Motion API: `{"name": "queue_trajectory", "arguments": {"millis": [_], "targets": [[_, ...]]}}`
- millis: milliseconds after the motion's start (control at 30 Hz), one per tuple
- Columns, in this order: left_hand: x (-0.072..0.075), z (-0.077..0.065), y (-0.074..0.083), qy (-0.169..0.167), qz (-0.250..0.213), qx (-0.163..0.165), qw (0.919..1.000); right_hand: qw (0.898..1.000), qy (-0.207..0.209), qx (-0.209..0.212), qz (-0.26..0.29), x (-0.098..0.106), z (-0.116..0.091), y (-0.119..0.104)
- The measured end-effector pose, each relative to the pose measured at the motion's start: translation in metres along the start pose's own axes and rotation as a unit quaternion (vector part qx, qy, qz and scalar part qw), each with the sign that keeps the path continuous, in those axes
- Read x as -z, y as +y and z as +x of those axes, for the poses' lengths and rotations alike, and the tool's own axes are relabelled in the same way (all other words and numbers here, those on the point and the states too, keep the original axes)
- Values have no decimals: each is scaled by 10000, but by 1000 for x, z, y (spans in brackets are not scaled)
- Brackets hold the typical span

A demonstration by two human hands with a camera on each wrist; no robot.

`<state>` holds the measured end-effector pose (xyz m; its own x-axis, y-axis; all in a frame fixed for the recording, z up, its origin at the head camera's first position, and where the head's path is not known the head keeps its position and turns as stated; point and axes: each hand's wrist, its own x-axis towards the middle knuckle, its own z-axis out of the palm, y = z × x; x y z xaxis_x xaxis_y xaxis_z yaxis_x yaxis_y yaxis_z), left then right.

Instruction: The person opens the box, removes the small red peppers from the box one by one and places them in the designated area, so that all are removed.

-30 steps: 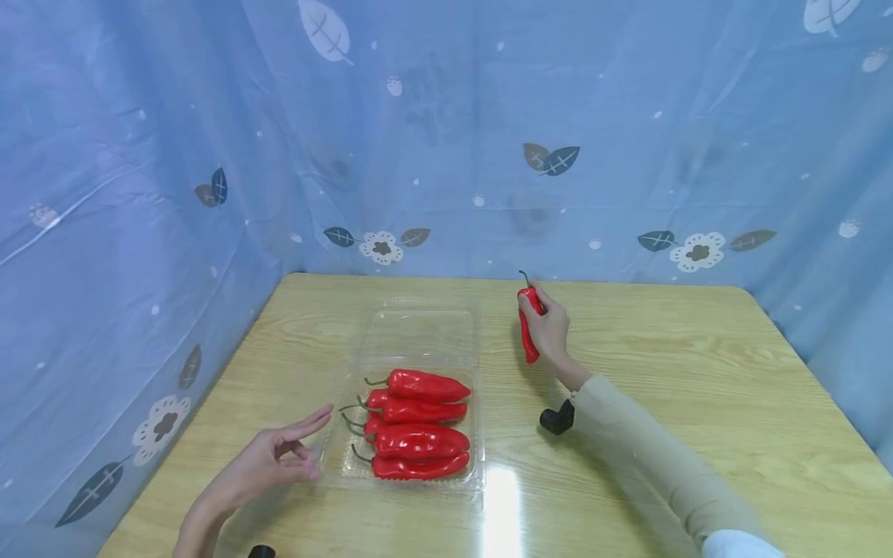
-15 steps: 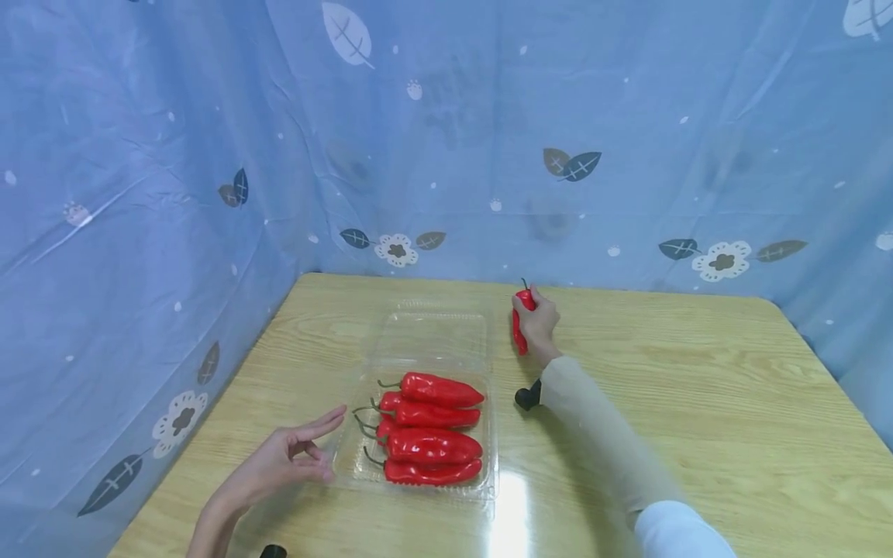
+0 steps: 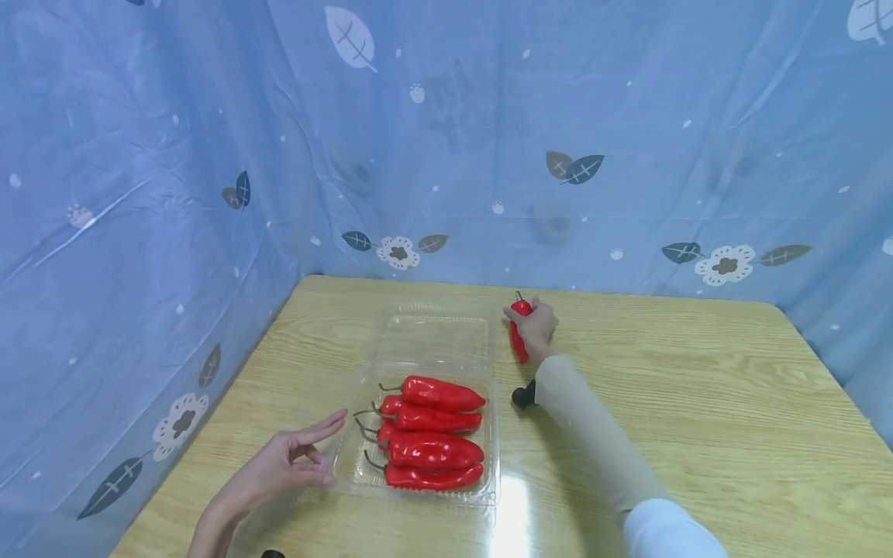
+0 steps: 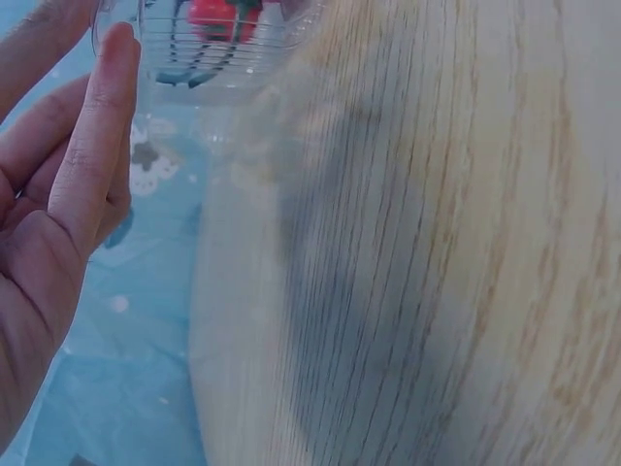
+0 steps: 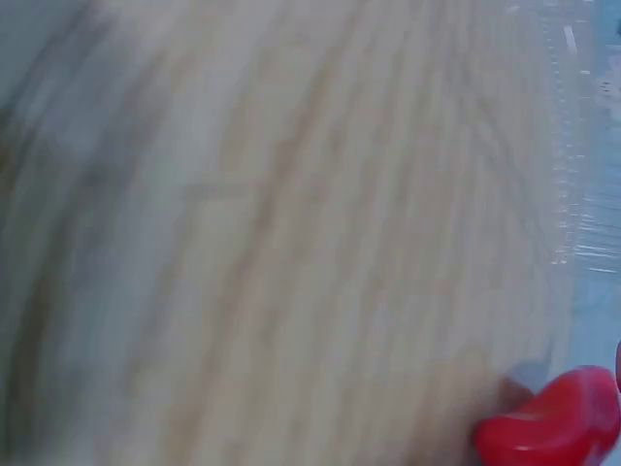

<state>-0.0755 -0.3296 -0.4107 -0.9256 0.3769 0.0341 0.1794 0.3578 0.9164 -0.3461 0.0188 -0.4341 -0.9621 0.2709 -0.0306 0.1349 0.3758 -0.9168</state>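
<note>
At the back of the table my right hand point(image 3: 539, 324) has its fingers round a long red pepper point(image 3: 518, 341), whose green stem points to the back curtain. In the right wrist view the tip of that pepper point(image 5: 548, 427) shows low at the right, close above or on the wood; I cannot tell which. Several more red peppers point(image 3: 436, 449) lie side by side in a clear plastic clamshell box point(image 3: 492, 434). Beside the box's left edge is my left hand point(image 3: 282, 465), some fingers straight and holding nothing; whether its fingertips touch the plastic is unclear.
The box's clear lid point(image 3: 432, 341) lies folded back behind it, left of the right hand. A blue patterned curtain point(image 3: 446, 155) closes off the back and left of the wooden table point(image 3: 670, 387). A black wrist device point(image 3: 523, 397) hangs under the right sleeve.
My right hand has moved left with the red pepper and lowered it. Its fingers now look slightly more spread. The head view has shifted a little; the left hand has kept its pose.
</note>
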Motion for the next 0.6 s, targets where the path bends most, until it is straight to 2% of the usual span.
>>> {"name": "queue_trajectory", "arguments": {"millis": [267, 400, 500, 600], "targets": [[1, -2, 0, 26, 81, 223, 9997, 9993, -1, -310, 193, 10, 2, -11], [2, 2, 3, 4, 222, 299, 9993, 9980, 104, -297, 540, 28, 5, -18], [2, 5, 3, -29, 280, 269, 9992, 9964, -66, -171, 828, 45, 3, -20], [3, 1, 3, -47, 283, 156, 9995, 9942, -594, 67, 897, 54, -8, -21]]}}
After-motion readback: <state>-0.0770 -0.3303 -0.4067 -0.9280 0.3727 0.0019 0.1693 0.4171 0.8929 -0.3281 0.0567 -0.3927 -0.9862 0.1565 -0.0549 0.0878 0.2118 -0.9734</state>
